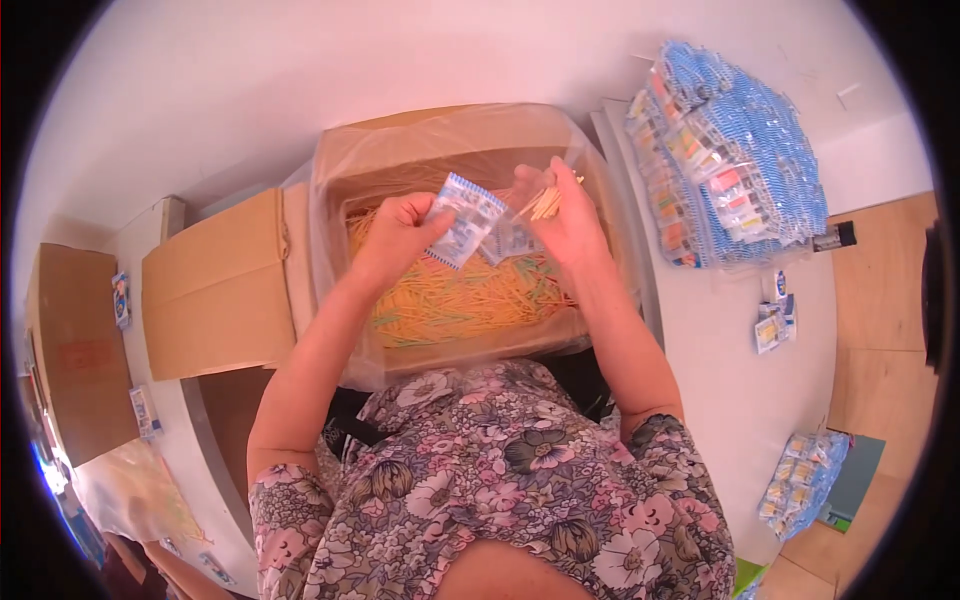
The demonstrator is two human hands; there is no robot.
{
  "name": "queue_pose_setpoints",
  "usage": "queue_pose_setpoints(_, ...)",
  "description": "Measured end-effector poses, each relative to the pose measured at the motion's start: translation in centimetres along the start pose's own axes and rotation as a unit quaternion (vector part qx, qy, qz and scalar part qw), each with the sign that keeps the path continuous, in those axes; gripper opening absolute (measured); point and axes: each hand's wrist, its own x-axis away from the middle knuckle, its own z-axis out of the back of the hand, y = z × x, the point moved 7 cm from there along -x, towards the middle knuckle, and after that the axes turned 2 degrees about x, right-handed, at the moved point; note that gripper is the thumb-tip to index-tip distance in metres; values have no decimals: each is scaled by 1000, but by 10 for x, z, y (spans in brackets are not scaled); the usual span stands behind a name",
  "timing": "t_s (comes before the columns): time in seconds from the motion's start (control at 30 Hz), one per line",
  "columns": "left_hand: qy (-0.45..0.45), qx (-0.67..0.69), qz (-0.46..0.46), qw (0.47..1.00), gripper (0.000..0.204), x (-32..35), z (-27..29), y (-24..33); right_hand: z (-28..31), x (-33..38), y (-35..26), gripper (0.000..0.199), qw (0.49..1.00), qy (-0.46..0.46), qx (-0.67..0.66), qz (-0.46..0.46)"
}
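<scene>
Two hands work above an open cardboard box [398, 180]: the left hand [398, 232] pinches a stripe-edged packet [466, 215] between thumb and fingers; the right hand [573, 225] grasps a small bundle of sticks [545, 203]. A second packet [512, 243] lies between them; which hand holds it I cannot tell. Best to keep the bundle's ends level, squeeze lightly so none slips or snaps, and grip the packet near its edge. Below, loose sticks [460, 305] lie in the box. Farther off, the bench [735, 380] carries a packet heap [725, 150].
</scene>
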Motion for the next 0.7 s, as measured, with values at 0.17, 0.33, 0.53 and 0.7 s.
queue_pose_setpoints(0.17, -3, 6, -38, 999, 13, -16, -42, -28, 10, 17, -33, 34, 988, -86, 66, 112)
queue_pose_setpoints(0.33, -21, -33, -31, 999, 12, -23, -55, -49, 11, 36, -44, 33, 985, -64, 101, 125)
queue_pose_setpoints(0.53, -57, 22, -19, 998, 13, -21, -59, -51, 24, 32, -34, 25, 991, -119, 41, 47)
queue_pose_setpoints(0.7, -134, 165, 44, 976, 17, -17, -48, -53, 17, 27, -26, 25, 969, -237, -76, -11)
